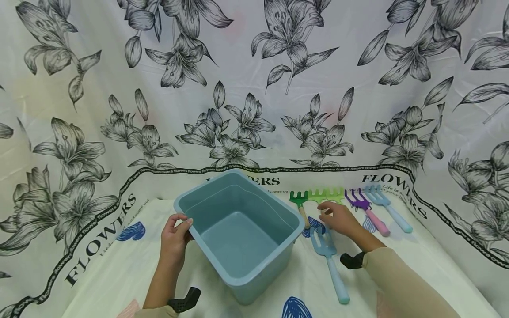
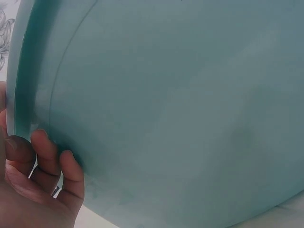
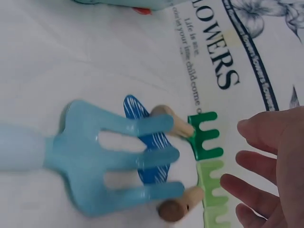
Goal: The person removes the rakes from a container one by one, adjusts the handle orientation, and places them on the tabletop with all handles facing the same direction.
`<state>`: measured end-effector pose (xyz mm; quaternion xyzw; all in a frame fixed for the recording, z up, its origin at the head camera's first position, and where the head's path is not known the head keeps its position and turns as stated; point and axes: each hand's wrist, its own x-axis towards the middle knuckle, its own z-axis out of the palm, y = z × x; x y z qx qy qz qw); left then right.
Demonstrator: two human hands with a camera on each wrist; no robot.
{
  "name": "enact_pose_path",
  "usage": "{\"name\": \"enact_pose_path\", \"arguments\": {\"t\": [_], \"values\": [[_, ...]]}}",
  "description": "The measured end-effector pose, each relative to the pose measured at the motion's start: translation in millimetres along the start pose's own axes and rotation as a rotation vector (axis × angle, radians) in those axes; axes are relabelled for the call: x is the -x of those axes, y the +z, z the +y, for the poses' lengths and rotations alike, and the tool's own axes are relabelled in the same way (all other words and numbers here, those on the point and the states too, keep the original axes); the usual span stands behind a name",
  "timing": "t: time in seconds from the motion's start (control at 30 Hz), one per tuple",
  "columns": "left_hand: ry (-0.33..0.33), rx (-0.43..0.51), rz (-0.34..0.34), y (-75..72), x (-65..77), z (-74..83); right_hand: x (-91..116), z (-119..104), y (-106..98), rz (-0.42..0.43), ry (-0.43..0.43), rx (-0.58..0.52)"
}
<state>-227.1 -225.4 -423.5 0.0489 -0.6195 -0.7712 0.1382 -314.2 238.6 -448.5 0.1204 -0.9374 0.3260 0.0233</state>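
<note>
My left hand [image 1: 175, 238] grips the rim of a blue-green square plastic basin [image 1: 274, 274] at its left corner. In the left wrist view its fingers lie against the outer wall of the basin [image 2: 166, 95], just under the rim. To the right of the basin, my right hand [image 1: 338, 218] hovers with loosely bent fingers and nothing in them. Close to it are a dark green hand rake [image 3: 205, 137] with a wooden handle and light green rakes [image 3: 213, 183]. A light blue hand fork [image 1: 332, 260] lies below this hand, tines pointing away from me.
Farther right lie a purple fork with a pink handle [image 1: 377, 221] and another light blue fork [image 1: 395, 214]. A white flower-printed cloth [image 1: 238, 132] covers the table and rises behind it as a backdrop. Black wrist cameras [image 1: 187, 300] sit on both wrists.
</note>
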Motion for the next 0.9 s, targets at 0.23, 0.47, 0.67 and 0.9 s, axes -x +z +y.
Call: {"name": "enact_pose_path", "arguments": {"t": [0.23,0.47,0.67,0.9], "values": [[0.036,-0.050,-0.012,-3.6,-3.1,-4.8,35.1,29.1,-20.6,0.088,-0.018,0.008],[0.147,-0.136,-0.050,-11.8,-2.4,-11.2,72.1,49.7,-34.2,0.134,0.005,0.059],[0.217,-0.363,-0.047,-23.1,2.4,-12.2,93.9,60.4,-37.9,0.124,-0.009,0.077],[0.224,-0.484,-0.059,-32.2,11.1,-6.6,113.8,77.6,-39.2,0.131,-0.106,0.082]]}}
